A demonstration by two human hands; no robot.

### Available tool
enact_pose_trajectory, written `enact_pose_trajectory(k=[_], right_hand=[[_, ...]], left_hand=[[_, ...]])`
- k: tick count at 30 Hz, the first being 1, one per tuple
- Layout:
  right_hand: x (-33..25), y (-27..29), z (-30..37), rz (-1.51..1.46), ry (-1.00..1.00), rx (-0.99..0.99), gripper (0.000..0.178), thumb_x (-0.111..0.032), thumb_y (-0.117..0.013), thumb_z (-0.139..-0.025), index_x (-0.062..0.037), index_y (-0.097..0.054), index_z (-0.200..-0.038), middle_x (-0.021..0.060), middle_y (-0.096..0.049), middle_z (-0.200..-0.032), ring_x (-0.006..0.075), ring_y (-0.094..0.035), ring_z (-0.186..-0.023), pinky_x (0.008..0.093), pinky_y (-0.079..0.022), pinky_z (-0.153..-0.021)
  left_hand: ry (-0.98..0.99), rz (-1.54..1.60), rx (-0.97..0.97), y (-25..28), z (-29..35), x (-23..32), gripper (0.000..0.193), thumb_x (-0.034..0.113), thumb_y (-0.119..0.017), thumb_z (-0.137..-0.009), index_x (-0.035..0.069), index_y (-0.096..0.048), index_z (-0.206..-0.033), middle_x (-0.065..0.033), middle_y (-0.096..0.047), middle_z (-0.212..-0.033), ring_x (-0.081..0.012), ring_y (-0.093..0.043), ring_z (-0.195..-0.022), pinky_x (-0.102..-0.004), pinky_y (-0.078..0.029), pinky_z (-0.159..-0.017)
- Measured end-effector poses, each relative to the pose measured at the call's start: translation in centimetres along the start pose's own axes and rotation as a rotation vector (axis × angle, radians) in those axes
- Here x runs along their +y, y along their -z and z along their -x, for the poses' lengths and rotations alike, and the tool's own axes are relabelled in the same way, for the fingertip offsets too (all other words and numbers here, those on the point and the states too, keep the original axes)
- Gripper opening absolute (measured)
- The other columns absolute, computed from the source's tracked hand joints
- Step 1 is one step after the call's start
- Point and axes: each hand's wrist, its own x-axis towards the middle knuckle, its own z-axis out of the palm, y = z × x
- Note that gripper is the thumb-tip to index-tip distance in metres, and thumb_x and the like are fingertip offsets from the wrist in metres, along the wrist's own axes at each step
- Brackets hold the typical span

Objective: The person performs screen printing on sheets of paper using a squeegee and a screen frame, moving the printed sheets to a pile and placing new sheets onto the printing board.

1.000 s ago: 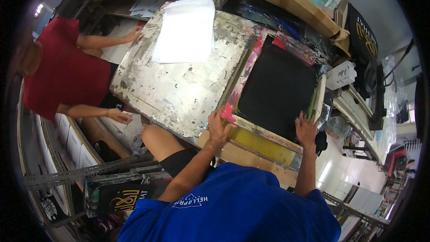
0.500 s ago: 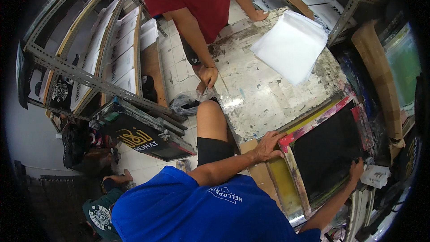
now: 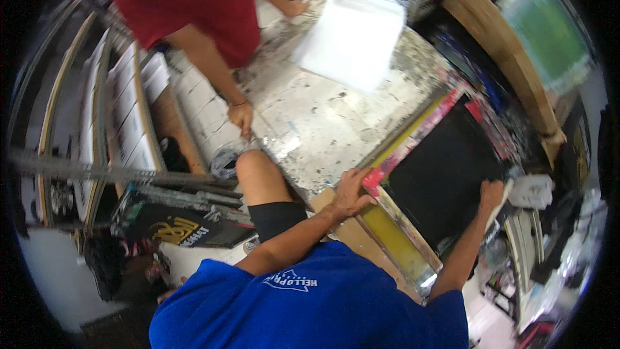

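Left hand [image 3: 353,192] at near-left corner of the frame [image 3: 408,229], forearm reaching up and right from the lower middle, elbow bent out. Fingers loosely spread, thumb apart and pointing at the corner; palm side hidden. Right hand [image 3: 492,192] at the frame's right side, forearm rising steeply from the lower right. Fingers curled in, blurred; cannot tell whether they pinch the edge or just rest there.

Frame lies tilted to the view, right of the middle, at the right end of the worn table [image 3: 329,116]. Wooden near side, pink-stained left side, black sheet [image 3: 445,168] across its inside. Yellow panel [image 3: 394,239] shows from under it along the left and near sides. Cardboard [image 3: 361,242] next to the panel, nearer the body.

White paper stack [image 3: 361,39] on the far part of the table. Co-worker in red shirt [image 3: 194,6] at the table's left: one hand [image 3: 240,117] by the near-left edge, other hand [image 3: 296,8] by the far edge. White plastic box [image 3: 531,190] just right of the frame.
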Motion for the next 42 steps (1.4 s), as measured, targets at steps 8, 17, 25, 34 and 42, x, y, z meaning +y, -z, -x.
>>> enact_pose_trajectory(k=[8,17,25,34,42], right_hand=[[-1.7,3.6,2.7,-0.206,0.048,0.120,0.040,-0.023,-0.073,-0.075,-0.0088,-0.074,-0.112,0.0219,-0.073,-0.102,0.0360,-0.068,-0.106,0.0452,-0.053,-0.095],[-0.4,3.0,4.4,-0.155,0.285,0.173,0.030,-0.018,-0.076,-0.076,-0.0027,-0.077,-0.101,0.0220,-0.071,-0.092,0.0388,-0.064,-0.101,0.0469,-0.052,-0.091],[-14.5,-2.7,-0.6,-0.174,0.584,0.176,0.019,-0.021,-0.070,-0.077,-0.0100,-0.076,-0.091,0.0171,-0.071,-0.098,0.0369,-0.064,-0.097,0.0448,-0.052,-0.089],[-14.4,0.7,0.1,-0.129,0.484,0.075,0.020,-0.014,-0.076,-0.070,-0.0063,-0.076,-0.088,0.0119,-0.070,-0.100,0.0320,-0.062,-0.105,0.0429,-0.057,-0.088],[3.2,8.6,5.0,-0.382,0.182,0.216,0.021,-0.019,-0.076,-0.074,-0.0091,-0.078,-0.092,0.0189,-0.071,-0.087,0.0374,-0.067,-0.088,0.0469,-0.054,-0.080]], left_hand=[[-0.065,-0.003,0.056,-0.2,-0.1,0.4,0.089,0.041,-0.083,-0.072,0.004,-0.048,-0.144,-0.0230,-0.054,-0.130,-0.0412,-0.047,-0.121,-0.0495,-0.036,-0.107],[-0.028,-0.001,-0.002,0.2,-0.2,1.3,0.089,0.045,-0.081,-0.075,0.001,-0.047,-0.143,-0.0225,-0.052,-0.133,-0.0400,-0.045,-0.121,-0.0500,-0.034,-0.108],[-0.061,-0.020,-0.002,0.1,-0.4,0.5,0.089,0.047,-0.081,-0.074,0.001,-0.047,-0.143,-0.0226,-0.052,-0.132,-0.0400,-0.046,-0.120,-0.0493,-0.034,-0.107],[-0.048,-0.037,0.031,0.0,-0.1,0.6,0.085,0.044,-0.077,-0.075,0.001,-0.048,-0.142,-0.0217,-0.053,-0.131,-0.0408,-0.045,-0.122,-0.0497,-0.035,-0.107],[-0.085,0.013,0.046,-0.5,0.5,-1.0,0.079,0.026,-0.073,-0.076,-0.002,-0.041,-0.143,-0.0278,-0.047,-0.132,-0.0446,-0.042,-0.123,-0.0518,-0.031,-0.110]])
